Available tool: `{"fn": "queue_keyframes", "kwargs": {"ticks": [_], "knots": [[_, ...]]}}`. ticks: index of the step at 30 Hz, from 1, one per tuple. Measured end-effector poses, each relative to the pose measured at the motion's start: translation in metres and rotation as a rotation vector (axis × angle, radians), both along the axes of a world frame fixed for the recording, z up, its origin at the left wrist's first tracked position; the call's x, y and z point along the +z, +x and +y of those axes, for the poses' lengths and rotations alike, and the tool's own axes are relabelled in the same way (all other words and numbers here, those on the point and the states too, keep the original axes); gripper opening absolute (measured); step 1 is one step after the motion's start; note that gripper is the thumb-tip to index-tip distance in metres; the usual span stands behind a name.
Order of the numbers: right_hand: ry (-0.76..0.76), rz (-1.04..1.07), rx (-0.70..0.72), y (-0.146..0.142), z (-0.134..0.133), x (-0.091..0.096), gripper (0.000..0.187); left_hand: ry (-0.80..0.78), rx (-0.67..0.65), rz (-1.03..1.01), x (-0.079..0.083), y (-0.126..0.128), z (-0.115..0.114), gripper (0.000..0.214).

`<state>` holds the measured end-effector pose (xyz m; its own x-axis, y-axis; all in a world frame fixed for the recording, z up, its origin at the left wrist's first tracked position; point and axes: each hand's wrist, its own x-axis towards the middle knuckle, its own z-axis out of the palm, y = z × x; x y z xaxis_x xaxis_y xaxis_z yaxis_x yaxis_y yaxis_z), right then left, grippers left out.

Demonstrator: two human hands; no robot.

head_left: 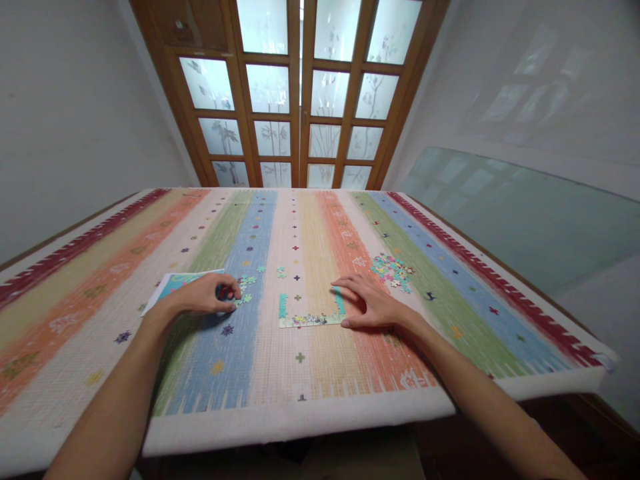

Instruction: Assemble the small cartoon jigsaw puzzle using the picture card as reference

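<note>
In the head view, my left hand (pixel 213 294) curls over the left side of the table, thumb and fingertips pinched at a jigsaw piece (pixel 245 299). More loose pale green and teal pieces (pixel 249 281) lie just beyond those fingertips. Under my left wrist is a sheet with a colourful picture (pixel 176 281), partly covered. My right hand (pixel 373 301) rests with thumb and fingers apart at the right side of a partly joined jigsaw border (pixel 310 321). That border forms a U shape, with teal sides and a multicoloured near row.
A heap of mixed jigsaw pieces (pixel 391 270) lies beyond my right hand. A few separate pieces (pixel 281 272) sit past the border. The striped tablecloth (pixel 300 380) covers the table to its near edge. Wooden glass-paned doors (pixel 305 100) stand behind.
</note>
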<state>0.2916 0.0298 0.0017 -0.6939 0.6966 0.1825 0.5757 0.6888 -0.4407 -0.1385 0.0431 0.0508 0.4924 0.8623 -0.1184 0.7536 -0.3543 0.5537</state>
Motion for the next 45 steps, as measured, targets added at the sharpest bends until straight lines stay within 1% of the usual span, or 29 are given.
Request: {"fn": "queue_keyframes", "kwargs": {"ticks": [2, 6, 8, 10, 13, 14, 17, 20, 26, 28, 37, 41, 45], "knots": [[-0.005, -0.011, 0.005, 0.000, 0.000, 0.000, 0.079, -0.030, -0.008, -0.009, 0.000, 0.001, 0.000, 0.024], [-0.012, -0.034, 0.009, 0.000, 0.000, 0.002, 0.080, -0.067, -0.034, -0.073, -0.003, 0.008, 0.001, 0.029], [-0.013, -0.037, 0.008, 0.000, 0.000, 0.002, 0.080, -0.037, -0.028, -0.150, -0.008, 0.017, 0.001, 0.029], [-0.015, -0.034, 0.012, 0.000, 0.001, 0.001, 0.080, 0.000, 0.012, -0.255, -0.017, 0.030, 0.002, 0.028], [-0.013, -0.028, 0.015, 0.001, 0.002, 0.000, 0.081, 0.112, 0.128, -0.402, -0.030, 0.054, 0.001, 0.025], [-0.012, -0.029, 0.014, 0.001, 0.002, -0.001, 0.081, 0.148, 0.148, -0.403, -0.034, 0.061, 0.000, 0.024], [-0.008, -0.033, 0.011, 0.001, 0.002, -0.002, 0.080, 0.194, 0.149, -0.391, -0.039, 0.078, -0.003, 0.021], [-0.009, -0.024, 0.010, 0.001, 0.002, -0.003, 0.079, 0.231, 0.155, -0.385, -0.042, 0.088, -0.006, 0.020], [-0.021, -0.026, 0.007, 0.001, 0.001, -0.001, 0.079, 0.300, 0.208, -0.370, -0.048, 0.091, -0.005, 0.013], [-0.023, -0.024, 0.010, 0.001, 0.001, -0.001, 0.079, 0.321, 0.208, -0.353, -0.050, 0.091, -0.004, 0.011], [-0.025, -0.016, 0.007, 0.000, 0.001, -0.001, 0.077, 0.442, 0.127, -0.273, -0.059, 0.087, 0.000, 0.007], [-0.024, -0.012, 0.009, 0.000, 0.001, -0.001, 0.077, 0.466, 0.073, -0.240, -0.060, 0.085, 0.001, 0.011], [-0.020, -0.018, 0.007, 0.000, 0.001, -0.001, 0.078, 0.470, 0.040, -0.243, -0.057, 0.083, 0.000, 0.017]]}}
